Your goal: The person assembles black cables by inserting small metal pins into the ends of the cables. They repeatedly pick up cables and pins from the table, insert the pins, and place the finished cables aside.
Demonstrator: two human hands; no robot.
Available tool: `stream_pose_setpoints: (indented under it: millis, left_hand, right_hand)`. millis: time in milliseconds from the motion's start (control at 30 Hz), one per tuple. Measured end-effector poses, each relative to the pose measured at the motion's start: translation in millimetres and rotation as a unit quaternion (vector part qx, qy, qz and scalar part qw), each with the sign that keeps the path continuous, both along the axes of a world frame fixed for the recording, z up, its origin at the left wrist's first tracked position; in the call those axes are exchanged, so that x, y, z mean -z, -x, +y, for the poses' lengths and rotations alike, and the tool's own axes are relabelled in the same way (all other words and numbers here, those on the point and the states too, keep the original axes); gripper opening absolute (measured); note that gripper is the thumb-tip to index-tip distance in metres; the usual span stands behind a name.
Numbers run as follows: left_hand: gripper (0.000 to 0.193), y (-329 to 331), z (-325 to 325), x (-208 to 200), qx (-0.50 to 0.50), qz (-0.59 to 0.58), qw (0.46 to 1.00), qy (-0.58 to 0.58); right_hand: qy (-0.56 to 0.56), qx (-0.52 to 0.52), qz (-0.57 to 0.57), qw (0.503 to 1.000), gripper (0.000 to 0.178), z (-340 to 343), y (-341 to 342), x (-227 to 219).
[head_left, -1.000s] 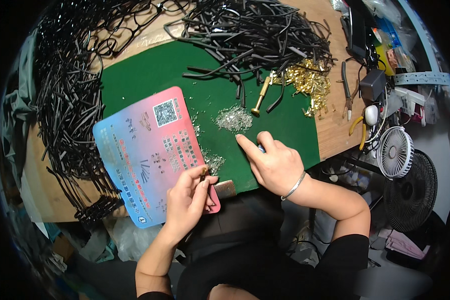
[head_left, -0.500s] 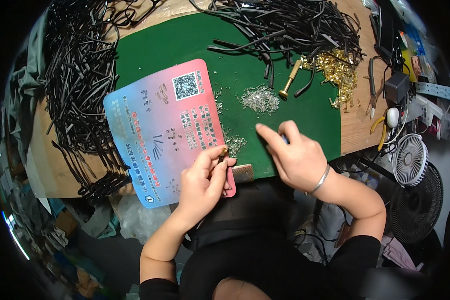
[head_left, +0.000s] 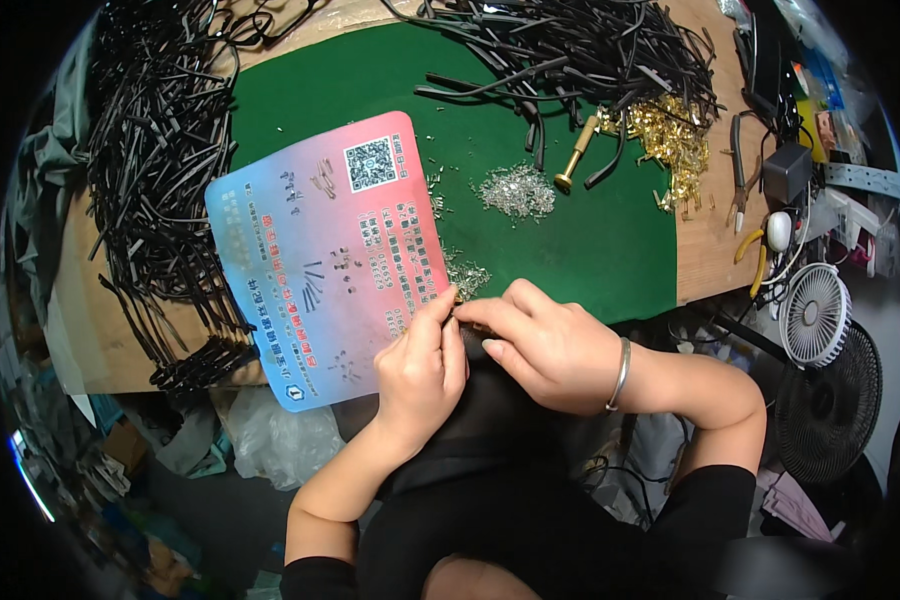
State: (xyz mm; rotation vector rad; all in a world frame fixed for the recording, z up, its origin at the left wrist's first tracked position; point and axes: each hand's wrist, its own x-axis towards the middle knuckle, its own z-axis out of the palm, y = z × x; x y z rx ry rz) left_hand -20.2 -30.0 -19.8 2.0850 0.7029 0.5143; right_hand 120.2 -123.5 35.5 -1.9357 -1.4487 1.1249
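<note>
My left hand (head_left: 420, 365) is closed in a pinch at the green mat's front edge, and a small gold-coloured metal part (head_left: 457, 297) shows at its fingertips. Pressed up against those fingertips is my right hand (head_left: 545, 345), fingers bent and closed, thumb below; what it grips is hidden. Just beyond the fingertips lies a small heap of silvery metal pieces (head_left: 467, 274). A blue and pink printed sheet (head_left: 270, 250) lies beside my left hand, with little groups of screws and pins on it. Farther out is a larger pile of tiny silvery parts (head_left: 516, 190).
Black eyeglass temples pile up at the left (head_left: 155, 170) and far right (head_left: 590, 50). Gold-coloured parts (head_left: 680, 150) lie by a brass screwdriver (head_left: 576, 155) on the green mat (head_left: 590, 260). Pliers (head_left: 738, 180), yellow-handled cutters (head_left: 753, 262) and a white fan (head_left: 815, 315) stand farther right.
My right hand has come left and nearer me from above the mat, its fingers closing in against my left fingertips. The left hand stays at nearly the same place, still pinching the gold-coloured part.
</note>
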Motion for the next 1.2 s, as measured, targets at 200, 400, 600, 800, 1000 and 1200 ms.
stream_pose_setpoints:
  millis: [200,400,600,800,1000,1200]
  left_hand:
    - [0.023,-0.5,3.7,-1.6,0.009,-0.001,1.0,-0.028]
    - [0.022,-1.5,8.3,-3.8,0.027,0.001,0.999,-0.024]
    - [0.021,-5.6,12.3,-11.3,0.053,0.018,0.998,-0.016]
    - [0.025,-7.4,12.5,-13.8,0.022,-0.001,0.997,0.074]
    - [0.01,-43.5,31.3,-24.1,0.108,-0.019,0.993,0.047]
    - [0.018,-179.2,84.1,-13.3,0.086,0.017,0.961,-0.261]
  right_hand:
    - [0.072,0.094,0.26,0.958,0.026,10.8,-6.7,5.4]
    - [0.107,0.098,0.285,0.948,0.026,14.7,-7.8,3.5]
    - [-0.008,0.035,0.1,0.994,0.031,1.1,-1.8,23.0]
    - [0.037,0.019,-0.008,0.999,0.035,-7.3,-9.1,-0.4]
    - [-0.02,0.06,-0.057,0.996,0.035,-16.1,-15.2,17.8]
    - [-0.062,0.065,-0.063,0.994,0.03,-17.3,-20.4,22.8]
